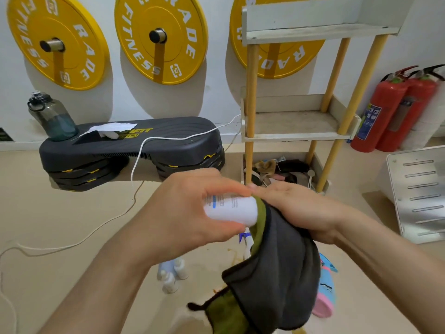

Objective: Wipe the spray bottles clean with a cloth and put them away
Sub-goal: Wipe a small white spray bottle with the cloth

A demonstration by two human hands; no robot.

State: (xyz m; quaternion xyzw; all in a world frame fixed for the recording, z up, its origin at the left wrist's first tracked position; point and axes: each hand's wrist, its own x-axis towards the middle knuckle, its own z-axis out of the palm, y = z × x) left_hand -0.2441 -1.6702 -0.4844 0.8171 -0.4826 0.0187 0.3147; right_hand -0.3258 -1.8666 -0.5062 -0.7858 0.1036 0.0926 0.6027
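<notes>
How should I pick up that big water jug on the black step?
Probably by the loop handle at the top of the water jug, reaching down from above. The jug stands upright on the black step, and its body looks too wide to wrap your fingers round.

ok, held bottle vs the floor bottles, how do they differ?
The held bottle lies sideways, gripped by the left hand, one end in the cloth held by the right hand; the floor bottles stand untouched. The held bottle shows printed text; the floor bottles look plain. All white.
</notes>
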